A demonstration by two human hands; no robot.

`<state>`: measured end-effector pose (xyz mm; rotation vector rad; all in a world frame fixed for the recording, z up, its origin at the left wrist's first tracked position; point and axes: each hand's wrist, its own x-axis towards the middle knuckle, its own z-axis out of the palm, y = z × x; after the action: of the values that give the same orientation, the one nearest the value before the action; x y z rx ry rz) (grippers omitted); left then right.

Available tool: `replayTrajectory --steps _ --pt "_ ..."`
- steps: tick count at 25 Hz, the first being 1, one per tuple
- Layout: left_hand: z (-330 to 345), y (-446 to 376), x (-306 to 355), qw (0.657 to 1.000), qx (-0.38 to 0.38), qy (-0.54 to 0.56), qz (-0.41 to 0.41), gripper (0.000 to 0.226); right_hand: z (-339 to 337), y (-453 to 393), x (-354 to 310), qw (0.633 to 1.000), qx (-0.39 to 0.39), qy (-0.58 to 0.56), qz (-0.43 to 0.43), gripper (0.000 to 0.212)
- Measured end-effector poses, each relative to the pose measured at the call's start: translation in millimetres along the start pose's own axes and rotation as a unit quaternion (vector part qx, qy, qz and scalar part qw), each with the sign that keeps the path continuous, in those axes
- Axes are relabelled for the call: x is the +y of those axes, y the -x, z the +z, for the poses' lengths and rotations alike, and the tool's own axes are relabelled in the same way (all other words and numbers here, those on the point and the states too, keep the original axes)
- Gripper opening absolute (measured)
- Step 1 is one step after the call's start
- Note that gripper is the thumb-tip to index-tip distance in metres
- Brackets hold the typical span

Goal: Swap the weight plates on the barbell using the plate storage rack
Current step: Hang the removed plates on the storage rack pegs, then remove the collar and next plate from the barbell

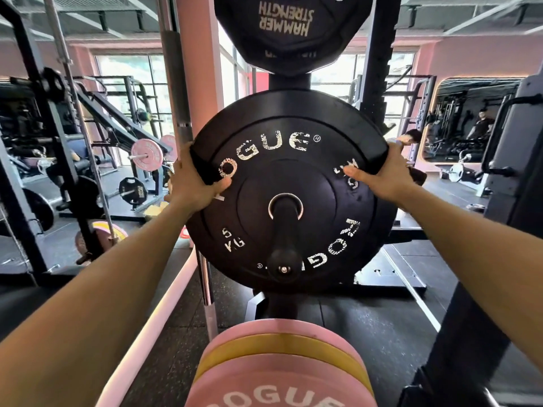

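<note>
While both bare arms reach forward, a person holds a black bumper plate (289, 186) that sits on a peg (283, 230) of the plate storage rack (379, 54), the peg passing through the plate's centre hole. Left of the plate, the left hand (192, 179) has its grip curled round the rim, fingers behind and thumb lying on the face. Right of the plate, the right hand (382, 174) takes the opposite rim the same way, thumb pressed to the face. Worn white lettering on the plate reads 5 KG, so it is likely light enough to lift with ease, though broad. It looks stiff, matte and rubbery, probably not slippery. The two opposite rim holds seem the sound place to take it and should keep it square to the peg. Above the plate hangs a second black plate (286, 27). Below it, nearest the camera, sit pink plates (279, 374) with a yellow plate (282, 348) between them.
</note>
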<state>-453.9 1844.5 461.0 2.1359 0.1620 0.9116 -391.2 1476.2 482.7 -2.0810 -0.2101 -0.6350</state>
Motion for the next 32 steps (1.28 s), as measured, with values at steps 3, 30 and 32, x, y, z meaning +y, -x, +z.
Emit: replayTrajectory --steps 3,30,32 --pt "-8 29 -9 0.999 -0.035 -0.035 -0.010 0.121 -3 26 6 0.998 -0.033 0.062 0.005 0.117" --pt "-37 723 -115 0.585 -0.776 -0.195 -0.136 0.102 -124 848 123 0.732 -0.352 0.181 0.555 0.084" --pt "-34 764 -99 0.538 -0.809 -0.217 -0.094 0.103 -147 913 122 0.702 -0.339 0.163 0.605 0.085"
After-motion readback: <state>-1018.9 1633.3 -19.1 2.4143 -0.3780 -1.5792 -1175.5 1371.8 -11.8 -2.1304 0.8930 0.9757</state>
